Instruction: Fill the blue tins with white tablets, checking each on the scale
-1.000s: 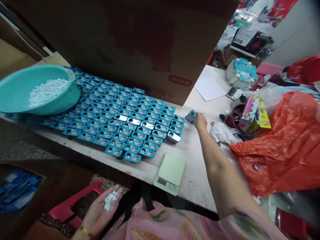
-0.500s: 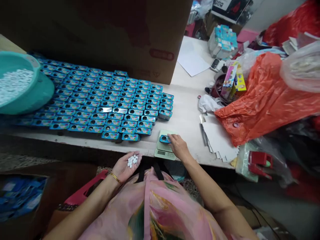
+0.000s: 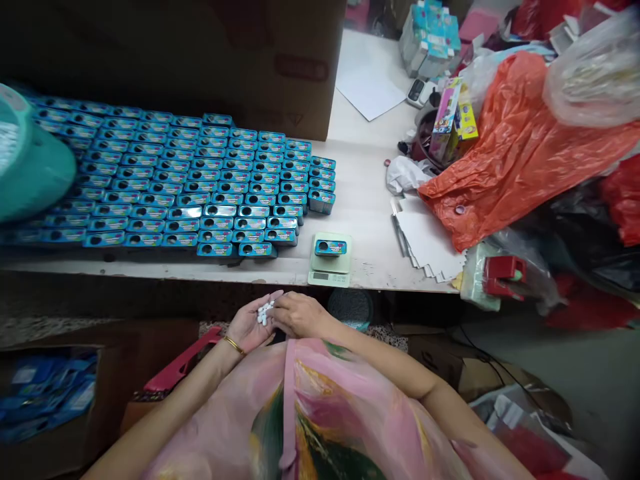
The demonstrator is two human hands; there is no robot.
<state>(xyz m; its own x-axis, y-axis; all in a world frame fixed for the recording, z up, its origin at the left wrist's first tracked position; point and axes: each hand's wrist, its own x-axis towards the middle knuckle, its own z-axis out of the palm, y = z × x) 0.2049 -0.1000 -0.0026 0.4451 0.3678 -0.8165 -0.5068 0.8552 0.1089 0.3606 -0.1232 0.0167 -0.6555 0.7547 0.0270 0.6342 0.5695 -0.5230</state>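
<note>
Curled right-hand fingers [image 3: 286, 304] partly hide white candies [image 3: 265, 313] in the open, cupped left hand [image 3: 243, 328], any grip impossible to make out.

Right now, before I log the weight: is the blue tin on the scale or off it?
On it: the blue tin lies flat on the pale green platform of the digital scale, untouched.

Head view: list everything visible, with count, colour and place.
Tins: dozens, blue, rows on the table
Table: one, white, under the tins
Basin: one, teal, left edge of view
Scale: one, pale green, table front
Tin on scale: one, blue, on the scale
Cardboard box: one, brown, behind the tins
Plastic bag: one, orange, right
Paper sheets: a stack, white, right of the scale
Tablets: several, white, in the left palm
Bracelet: one, gold, left wrist
Left hand: cupped, below the table edge
Right hand: against the left hand
</note>
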